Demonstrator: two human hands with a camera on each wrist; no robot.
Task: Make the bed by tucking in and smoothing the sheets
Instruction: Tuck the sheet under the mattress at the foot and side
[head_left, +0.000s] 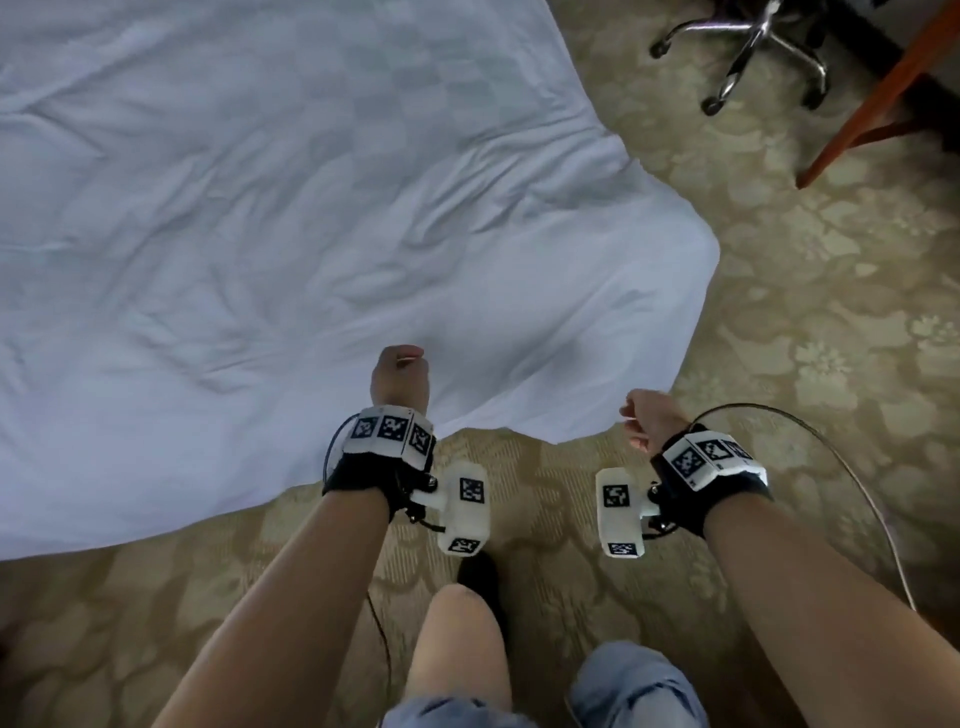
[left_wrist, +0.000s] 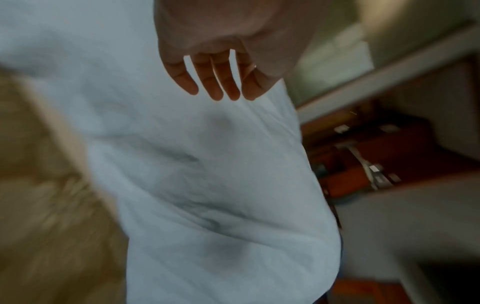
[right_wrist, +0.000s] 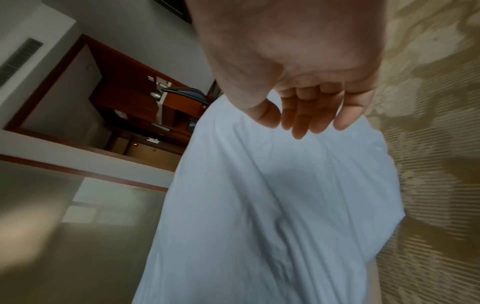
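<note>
A rumpled white sheet (head_left: 260, 208) covers the bed, and its near corner drapes down to the carpet. My left hand (head_left: 400, 374) hovers over the sheet's near edge. In the left wrist view its fingers (left_wrist: 207, 82) hang loosely with gaps between them and hold nothing above the sheet (left_wrist: 207, 185). My right hand (head_left: 647, 423) is just off the sheet's lower right edge, above the carpet. The right wrist view shows its fingers (right_wrist: 298, 115) loosely curled over the sheet (right_wrist: 272, 205), with no fabric in them.
Patterned beige carpet (head_left: 831, 338) surrounds the bed. An office chair's chrome base (head_left: 753, 47) and a wooden desk leg (head_left: 872, 104) stand at the upper right. A cable (head_left: 857, 483) loops from my right wrist. My knees (head_left: 457, 639) are below the hands.
</note>
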